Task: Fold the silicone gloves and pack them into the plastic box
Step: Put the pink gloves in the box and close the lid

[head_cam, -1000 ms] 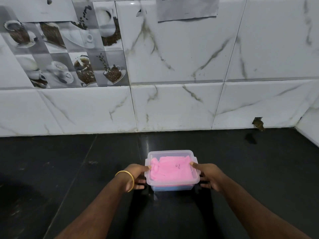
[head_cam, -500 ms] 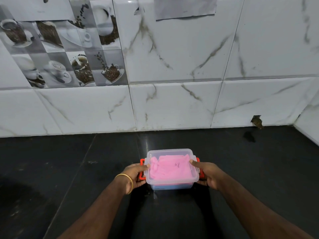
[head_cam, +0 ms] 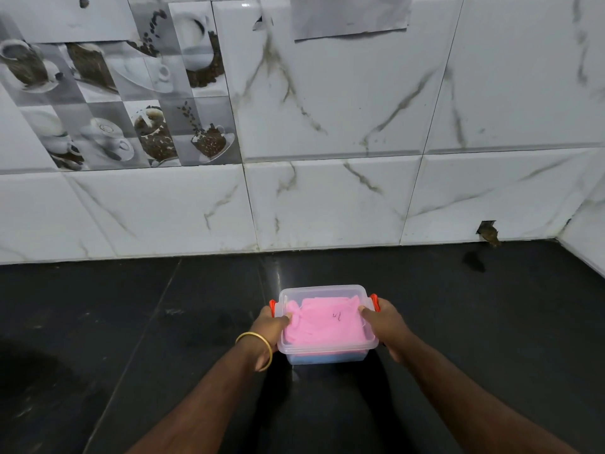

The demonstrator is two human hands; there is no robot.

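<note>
The plastic box sits on the near centre of the black counter, lid on, with a folded pink glove over a blue layer inside. The left hand and right hand clasp its short sides, thumbs on the lid, fingers curled around the orange clips. Risk: uneven pressure could leave one clip unlatched, or springy silicone could lift the lid.

1. My left hand grips the left side of the plastic box, thumb on the lid; gold bangle on that wrist.
2. My right hand grips the right side likewise.
3. Orange latches stick out at both ends.
4. Pink glove visible through the lid, blue layer beneath.
5. Box sits on the black counter.
</note>
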